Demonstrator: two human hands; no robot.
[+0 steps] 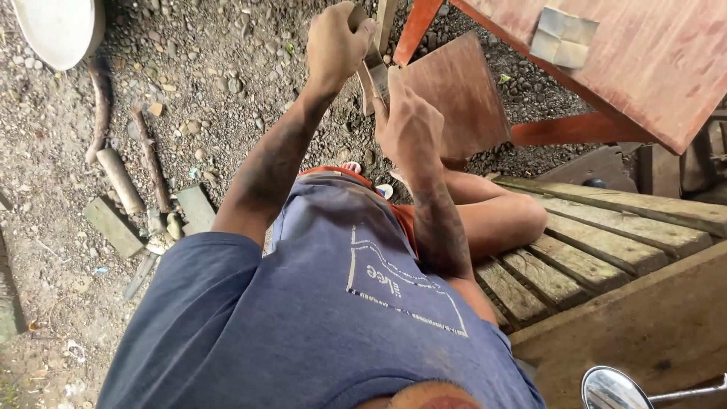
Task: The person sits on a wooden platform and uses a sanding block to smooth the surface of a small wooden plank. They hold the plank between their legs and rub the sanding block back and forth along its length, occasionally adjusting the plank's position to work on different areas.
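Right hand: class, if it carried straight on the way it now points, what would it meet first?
The right hand points up and away from the body, against the reddish-brown wooden board. It would probably press into that board first, with the gravel ground beyond; depth is uncertain.

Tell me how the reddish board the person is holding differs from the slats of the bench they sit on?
The reddish board is smooth, broad and squarish, tilted up off the ground beside the right hand; the bench slats are long, narrow and lie flat. The board is red-brown; the slats look pale, weathered and greenish. The left hand grips a tool handle above the board. Both are wood.
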